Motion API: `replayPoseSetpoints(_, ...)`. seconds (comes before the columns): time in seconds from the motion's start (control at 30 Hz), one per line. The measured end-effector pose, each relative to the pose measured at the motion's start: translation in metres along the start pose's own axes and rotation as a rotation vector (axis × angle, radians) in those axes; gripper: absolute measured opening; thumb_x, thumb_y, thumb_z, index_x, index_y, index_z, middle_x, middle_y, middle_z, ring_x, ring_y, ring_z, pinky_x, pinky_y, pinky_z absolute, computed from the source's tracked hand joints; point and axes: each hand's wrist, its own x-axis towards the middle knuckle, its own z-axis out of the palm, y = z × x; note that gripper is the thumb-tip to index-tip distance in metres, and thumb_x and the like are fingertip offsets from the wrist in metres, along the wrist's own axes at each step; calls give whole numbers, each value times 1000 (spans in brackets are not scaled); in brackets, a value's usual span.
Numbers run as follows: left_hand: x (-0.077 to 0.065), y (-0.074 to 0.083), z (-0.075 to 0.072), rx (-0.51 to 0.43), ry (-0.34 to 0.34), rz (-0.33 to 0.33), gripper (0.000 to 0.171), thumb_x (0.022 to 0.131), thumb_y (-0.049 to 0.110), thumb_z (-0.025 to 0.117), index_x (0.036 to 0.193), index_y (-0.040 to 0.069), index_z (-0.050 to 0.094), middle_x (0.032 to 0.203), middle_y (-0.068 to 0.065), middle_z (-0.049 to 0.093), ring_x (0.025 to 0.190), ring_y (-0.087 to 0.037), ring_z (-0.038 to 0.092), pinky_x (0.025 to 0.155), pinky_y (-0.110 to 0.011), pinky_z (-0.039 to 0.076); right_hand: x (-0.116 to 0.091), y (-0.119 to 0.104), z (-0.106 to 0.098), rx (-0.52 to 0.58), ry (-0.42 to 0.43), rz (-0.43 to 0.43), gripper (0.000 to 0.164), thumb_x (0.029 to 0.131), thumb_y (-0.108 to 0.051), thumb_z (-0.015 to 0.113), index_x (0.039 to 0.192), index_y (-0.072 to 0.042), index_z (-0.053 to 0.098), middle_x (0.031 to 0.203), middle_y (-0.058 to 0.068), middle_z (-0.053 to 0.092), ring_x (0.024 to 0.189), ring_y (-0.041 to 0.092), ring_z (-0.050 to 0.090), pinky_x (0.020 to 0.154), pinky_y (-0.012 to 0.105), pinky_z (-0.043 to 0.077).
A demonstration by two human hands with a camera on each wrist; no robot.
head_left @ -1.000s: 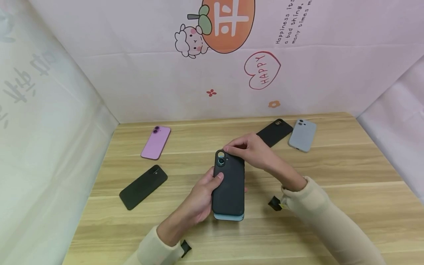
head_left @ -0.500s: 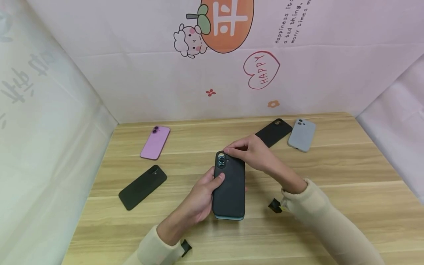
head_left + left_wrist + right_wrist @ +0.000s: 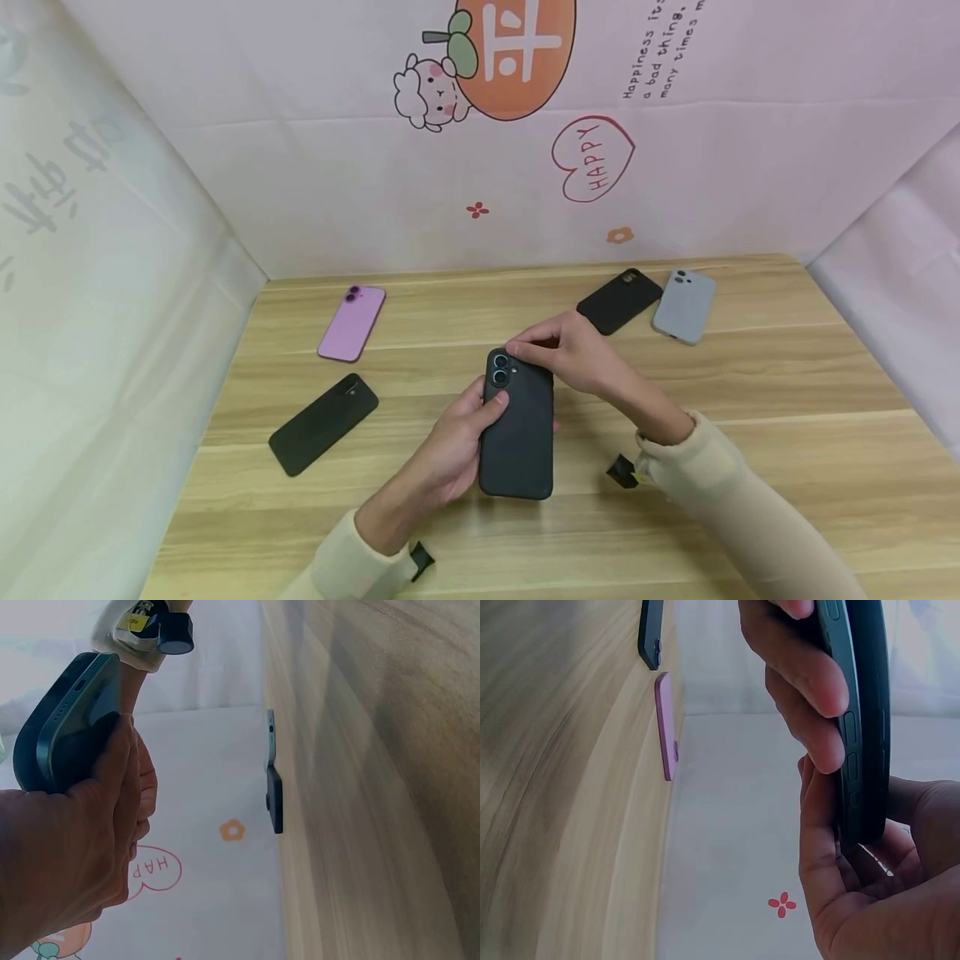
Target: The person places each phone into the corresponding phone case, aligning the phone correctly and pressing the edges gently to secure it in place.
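A black phone case [image 3: 521, 442] lies over the back of a teal-blue phone [image 3: 847, 735], tilted up above the table. Two camera lenses show through its cutout in the head view. My left hand [image 3: 457, 446] grips both from the left side, thumb on the case's back and fingers round behind. With thumb and fingers, my right hand [image 3: 573, 354] pinches the top edge beside the cutout. The right wrist view shows phone and case side by side with a dark line between them. Seen from the left wrist, the phone's bottom edge [image 3: 71, 701] sits against the case.
At left on the wooden table [image 3: 420, 317] lie a pink phone [image 3: 352, 325] and a black phone-shaped piece [image 3: 324, 425]. Behind my right hand are a black case [image 3: 621, 302] and a light grey one [image 3: 684, 307]. White printed cloth [image 3: 337, 192] hangs at the back and sides.
The case has slid down over the phone: the blue strip at the bottom is covered and both lenses now fill the cutout. My right hand has moved slightly down with it.
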Motion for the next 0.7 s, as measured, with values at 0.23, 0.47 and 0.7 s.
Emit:
replayPoseSetpoints(0.23,-1,1,-1,-6,-18,1,47,117,18,36,163,12,27,157,-23,50,136,-43,59,109,-51,53,0,1,2,12,17,6,14,101,-15,75,107,-7,84,95,5,82,80,14,73,68,24,56)
replayPoseSetpoints(0.47,-1,1,-2,-2,-19,7,47,116,15,40,162,11,29,154,-24,53,134,-41,61,107,-49,55,-1,0,3,36,30,23,13,100,-14,75,106,-6,84,94,6,81,80,15,74,68,25,57)
replayPoseSetpoints(0.7,0,1,0,-1,-14,15,46,116,12,41,161,10,31,151,-25,55,132,-41,62,106,-51,55,-3,-1,0,62,30,76,14,99,-16,77,107,-8,84,96,3,82,84,17,75,72,26,59)
